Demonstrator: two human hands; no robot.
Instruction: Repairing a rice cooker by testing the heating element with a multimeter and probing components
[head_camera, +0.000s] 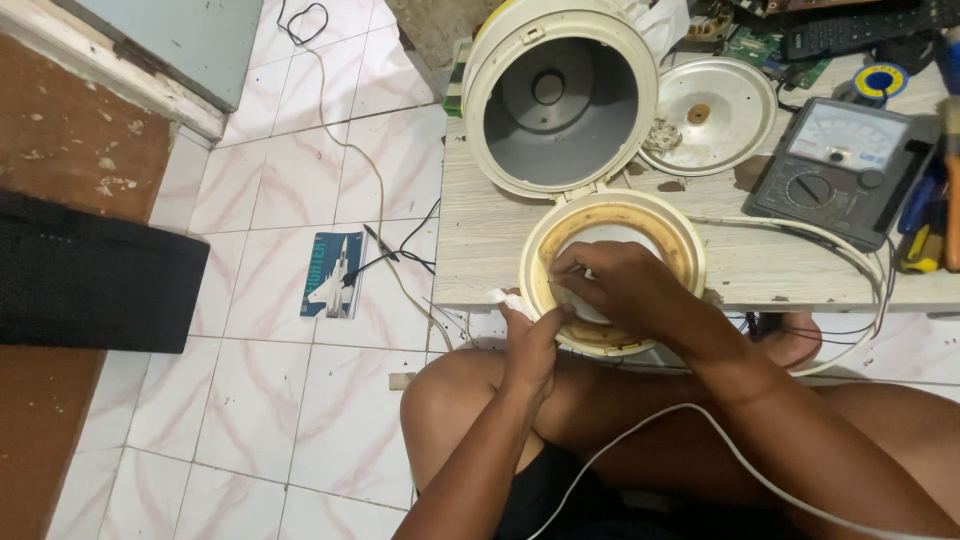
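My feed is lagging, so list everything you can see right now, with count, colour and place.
rice cooker: 1, cream, table's front edge, lid open
inner lid plate: 1, silver, right of the open lid
multimeter: 1, black, table right
table: 1, pale wood
solder reel: 1, blue and yellow, behind the multimeter
white cable: 1, across the lap
booklet: 1, blue, on the floor tiles
left hand: holds a white cloth at the cooker rim
right hand: fingers inside the cooker

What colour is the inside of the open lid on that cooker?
Grey, ringed by a cream rim; the lid shows best in the head view, standing open behind the cooker.
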